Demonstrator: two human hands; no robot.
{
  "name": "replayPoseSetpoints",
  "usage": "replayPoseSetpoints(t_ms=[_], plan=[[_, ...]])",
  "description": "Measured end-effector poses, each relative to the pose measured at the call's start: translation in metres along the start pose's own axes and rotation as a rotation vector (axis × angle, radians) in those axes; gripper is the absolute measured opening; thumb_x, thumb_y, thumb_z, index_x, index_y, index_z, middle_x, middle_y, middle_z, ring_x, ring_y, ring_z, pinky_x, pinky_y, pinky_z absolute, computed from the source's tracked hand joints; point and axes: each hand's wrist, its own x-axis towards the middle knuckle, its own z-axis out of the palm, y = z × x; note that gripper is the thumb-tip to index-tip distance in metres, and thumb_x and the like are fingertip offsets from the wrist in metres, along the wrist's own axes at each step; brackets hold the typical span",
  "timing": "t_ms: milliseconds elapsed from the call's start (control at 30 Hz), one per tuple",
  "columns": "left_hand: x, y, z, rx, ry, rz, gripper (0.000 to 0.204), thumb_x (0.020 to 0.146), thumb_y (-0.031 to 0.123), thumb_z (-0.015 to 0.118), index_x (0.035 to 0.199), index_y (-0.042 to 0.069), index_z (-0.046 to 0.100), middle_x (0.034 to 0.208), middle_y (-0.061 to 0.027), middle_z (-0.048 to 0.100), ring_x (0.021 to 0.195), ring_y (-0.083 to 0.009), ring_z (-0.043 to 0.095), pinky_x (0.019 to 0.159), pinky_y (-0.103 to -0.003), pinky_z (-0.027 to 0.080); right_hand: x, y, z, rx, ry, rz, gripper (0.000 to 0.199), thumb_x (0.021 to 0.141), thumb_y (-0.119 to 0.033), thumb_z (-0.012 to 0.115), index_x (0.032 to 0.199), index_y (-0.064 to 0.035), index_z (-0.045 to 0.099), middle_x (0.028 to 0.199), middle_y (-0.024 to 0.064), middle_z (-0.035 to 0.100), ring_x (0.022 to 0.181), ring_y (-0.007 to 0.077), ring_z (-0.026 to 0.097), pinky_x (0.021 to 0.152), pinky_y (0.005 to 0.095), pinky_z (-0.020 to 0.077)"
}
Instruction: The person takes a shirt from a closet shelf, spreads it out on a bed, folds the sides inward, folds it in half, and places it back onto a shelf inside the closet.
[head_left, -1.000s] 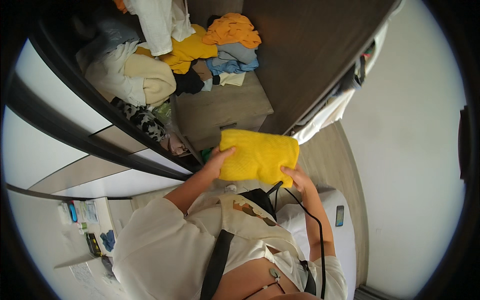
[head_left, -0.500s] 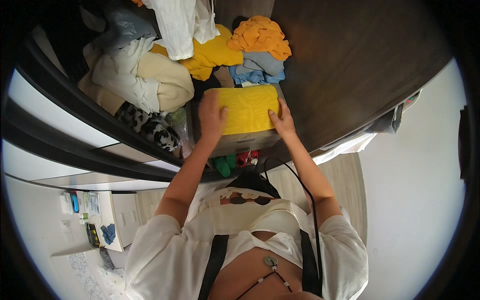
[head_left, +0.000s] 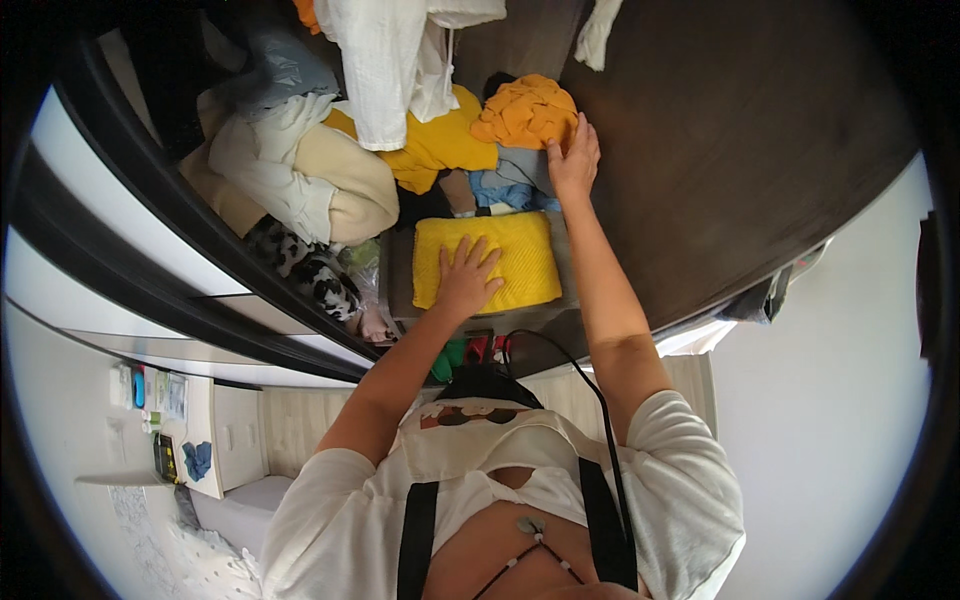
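A folded yellow knit towel [head_left: 490, 262] lies flat on a brown wardrobe shelf [head_left: 570, 325] at the centre of the frame. The left hand [head_left: 467, 277] presses on it palm down with fingers spread, gripping nothing, seemingly to keep the fold flat. Above it the right hand [head_left: 574, 158], also open, rests against a crumpled orange garment [head_left: 525, 112] topping a stack of blue and grey clothes [head_left: 510, 180], as if steadying the pile. Left of these slump a cream garment [head_left: 300, 175] and a black-and-white spotted cloth [head_left: 310, 270]. No packages or labels can be made out on the shelf; small coloured items sit on a white desk [head_left: 225, 440] at lower left.
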Motion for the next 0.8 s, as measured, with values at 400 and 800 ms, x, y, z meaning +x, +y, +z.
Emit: replayPoseSetpoints(t_ms=[400,800], plan=[[-0.005,0.002,0.005,0.018,0.072,0.036,0.051,0.080,0.040,0.041,0.125,0.019,0.032,0.133,-0.0062,0.023,0.124,-0.0264,0.013,0.097,-0.053,0.005,0.043,0.001,-0.010,0.805,-0.042,0.144,0.016,0.077,-0.013,0.055,0.092,-0.0080,0.052,0.082,0.0027,0.053,0.071,0.0162,0.052,0.066,0.0302,0.0429],[-0.005,0.098,-0.016,-1.029,0.306,0.402,0.079,0.068,0.034,0.065,0.129,0.011,0.021,0.133,-0.0127,0.018,0.122,-0.0261,0.018,0.100,-0.042,0.012,-0.098,-0.038,-0.261,1.007,0.114,0.212,0.022,0.085,-0.013,0.044,0.104,-0.0031,0.041,0.097,0.0069,0.051,0.089,0.0132,0.049,0.079,0.0253,0.0398]])
